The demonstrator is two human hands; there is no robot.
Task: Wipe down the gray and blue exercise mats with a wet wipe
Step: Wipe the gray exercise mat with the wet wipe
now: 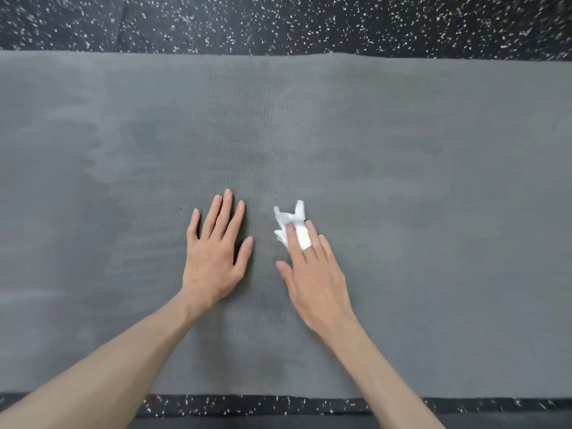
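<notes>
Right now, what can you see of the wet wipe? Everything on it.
The wet wipe is white, thin and crumpled into a small bunch with points sticking up at its far side; it looks like soft, damp tissue. It lies on the gray mat, just right of centre. The right hand presses on it with straight fingers, and part of the wipe folds up over one finger between its neighbours. The left hand lies flat on the mat beside it, apart from the wipe.

The gray mat (402, 150) under my palms looks like matt foam with fine wavy ribbing, darker in damp patches. On it, the wet wipe (289, 222) is crumpled white cloth. Beyond the mat, the floor (278, 23) is black speckled rubber.
</notes>
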